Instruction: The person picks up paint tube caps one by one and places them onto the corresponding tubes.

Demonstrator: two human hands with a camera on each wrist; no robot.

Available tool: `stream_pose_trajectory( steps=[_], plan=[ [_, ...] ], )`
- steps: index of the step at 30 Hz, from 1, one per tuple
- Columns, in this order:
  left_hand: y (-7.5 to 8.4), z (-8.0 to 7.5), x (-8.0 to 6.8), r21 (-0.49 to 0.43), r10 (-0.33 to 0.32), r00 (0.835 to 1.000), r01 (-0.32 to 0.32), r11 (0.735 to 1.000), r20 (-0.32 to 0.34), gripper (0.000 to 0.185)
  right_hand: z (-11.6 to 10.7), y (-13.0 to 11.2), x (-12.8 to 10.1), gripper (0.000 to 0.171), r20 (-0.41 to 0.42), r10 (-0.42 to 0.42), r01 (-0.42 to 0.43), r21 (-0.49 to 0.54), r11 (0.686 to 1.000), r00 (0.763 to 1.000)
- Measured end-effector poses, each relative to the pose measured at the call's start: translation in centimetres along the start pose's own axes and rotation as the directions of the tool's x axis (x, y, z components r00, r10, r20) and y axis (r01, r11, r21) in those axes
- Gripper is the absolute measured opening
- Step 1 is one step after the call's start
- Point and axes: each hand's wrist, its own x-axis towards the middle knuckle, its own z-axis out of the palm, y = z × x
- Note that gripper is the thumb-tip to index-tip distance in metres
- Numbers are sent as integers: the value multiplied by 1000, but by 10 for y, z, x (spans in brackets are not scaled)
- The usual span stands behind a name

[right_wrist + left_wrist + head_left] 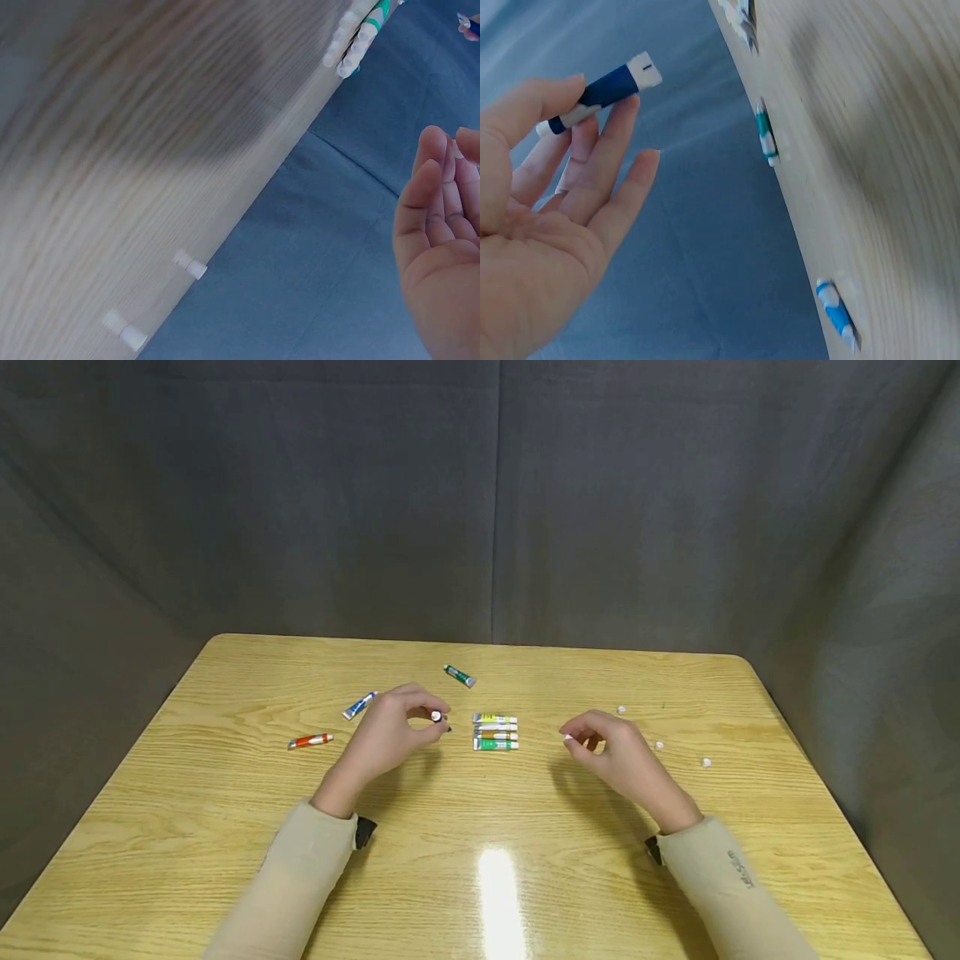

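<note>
My left hand point(431, 722) pinches a small dark blue paint tube point(438, 717) between thumb and fingertips, just above the table and left of a neat row of several paint tubes point(495, 732). In the left wrist view the dark blue tube point(600, 91) lies across the fingertips of that hand point(562, 172), its flat white end pointing away. My right hand point(581, 739) hovers right of the row with loosely curled fingers and holds nothing. The right wrist view shows the same hand point(442, 217) empty, with the row of tubes point(356, 37) beyond it.
Loose on the wooden table point(480, 860) lie a green tube point(459, 675), a blue tube point(360, 704) and an orange tube point(310, 741). Three small white caps point(659, 745) sit right of my right hand; two caps point(190, 265) show in its wrist view. Grey cloth walls surround the table.
</note>
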Motion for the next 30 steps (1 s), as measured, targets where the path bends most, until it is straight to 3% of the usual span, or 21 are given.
stream_pose_trajectory(
  steps=[6,11,18,30],
  plan=[
    [3,10,3,-101,-34,999,34,994,0,24,4,-6,1,11,12,-1,0,20,1000,1000],
    [6,15,3,-82,-34,999,34,996,-5,29,6,-8,2,10,17,1,-1,19,1000,1000],
    [9,20,2,-40,-10,1000,10,999,-8,18,8,-10,4,13,14,-12,12,23,1000,1000],
    [14,32,-1,-32,44,998,-42,999,44,15,15,-23,6,16,-12,-88,89,58,994,996]
  ],
)
